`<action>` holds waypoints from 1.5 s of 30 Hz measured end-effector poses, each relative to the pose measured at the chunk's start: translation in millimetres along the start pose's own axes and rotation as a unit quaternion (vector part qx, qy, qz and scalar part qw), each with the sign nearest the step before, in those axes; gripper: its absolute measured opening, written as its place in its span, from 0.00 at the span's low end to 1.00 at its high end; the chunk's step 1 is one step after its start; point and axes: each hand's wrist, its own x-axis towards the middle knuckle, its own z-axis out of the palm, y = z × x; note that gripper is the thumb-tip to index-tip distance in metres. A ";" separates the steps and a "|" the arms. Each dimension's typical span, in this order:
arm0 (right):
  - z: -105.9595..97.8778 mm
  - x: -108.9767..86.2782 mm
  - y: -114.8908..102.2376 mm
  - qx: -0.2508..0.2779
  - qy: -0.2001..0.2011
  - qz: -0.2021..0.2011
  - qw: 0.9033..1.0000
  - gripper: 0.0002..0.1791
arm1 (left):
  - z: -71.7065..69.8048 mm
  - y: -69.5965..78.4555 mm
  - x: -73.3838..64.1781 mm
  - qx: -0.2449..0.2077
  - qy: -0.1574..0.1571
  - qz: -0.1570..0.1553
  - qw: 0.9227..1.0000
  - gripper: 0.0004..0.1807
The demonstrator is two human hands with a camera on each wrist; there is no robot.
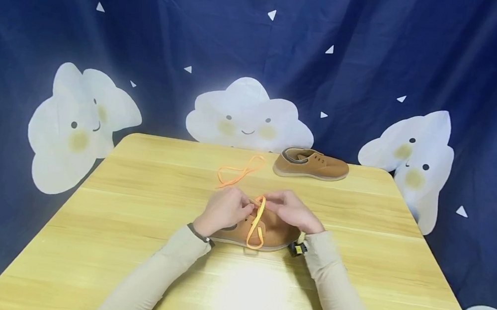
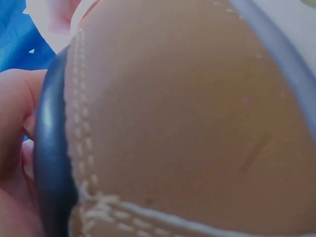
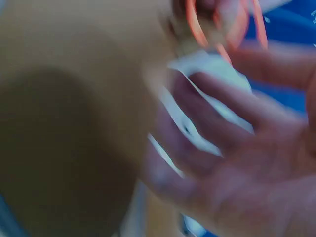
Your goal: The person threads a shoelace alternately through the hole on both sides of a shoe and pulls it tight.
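Note:
A brown shoe (image 1: 279,230) lies near the middle of the table, toe to the right, with an orange shoelace (image 1: 256,228) looping over its front. At the lace's upper end, by the eyelets, my left hand (image 1: 227,209) pinches it with thumb and curled fingers. Close by, my right hand (image 1: 292,210) grips the same lace between thumb and forefinger. The right wrist view shows the lace strands (image 3: 197,24) at those fingertips, the other fingers spread beside the shoe. Dark collar padding (image 2: 49,133) partly covers the left fingers in the left wrist view.
A second brown shoe (image 1: 312,165), with no lace through its eyelets, stands at the back right of the wooden table (image 1: 128,188). Another orange shoelace (image 1: 232,181) lies loosely looped behind my left hand. A blue curtain (image 1: 259,41) with clouds hangs behind.

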 end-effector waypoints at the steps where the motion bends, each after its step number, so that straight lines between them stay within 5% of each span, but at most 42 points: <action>1: -6.2 -4.0 0.4 -0.033 -0.021 -0.007 0.999 0.21 | -0.1 0.3 -0.2 -0.001 0.000 0.001 1.000 0.15; 6: -20.4 -19.9 -4.5 -0.159 -0.123 -0.007 0.980 0.43 | -1.6 1.3 -0.7 0.002 0.005 0.002 1.000 0.16; 9: -15.8 -19.3 -7.6 -0.179 -0.148 -0.010 0.973 0.39 | -1.7 0.8 -0.9 0.004 0.005 -0.002 1.000 0.17; 12: -10.4 -17.2 -9.2 -0.184 -0.141 0.002 0.973 0.30 | -1.3 0.2 -1.1 0.005 0.005 -0.004 1.000 0.18; 18: -5.8 -17.3 -9.1 -0.196 -0.131 0.036 0.971 0.28 | -7.7 4.0 -4.4 0.016 -0.003 -0.006 1.000 0.21; 27: -6.0 -16.7 -8.3 -0.212 -0.126 0.048 0.968 0.29 | -41.4 25.1 -18.5 0.018 -0.005 -0.008 1.000 0.14; 36: -5.2 -16.3 -9.8 -0.242 -0.115 0.062 0.961 0.44 | -70.8 47.4 -38.9 0.005 -0.010 0.024 1.000 0.15; 45: -6.0 -14.5 -7.2 -0.219 -0.113 0.057 0.967 0.30 | -92.7 62.2 -61.0 -0.015 0.001 0.064 0.998 0.08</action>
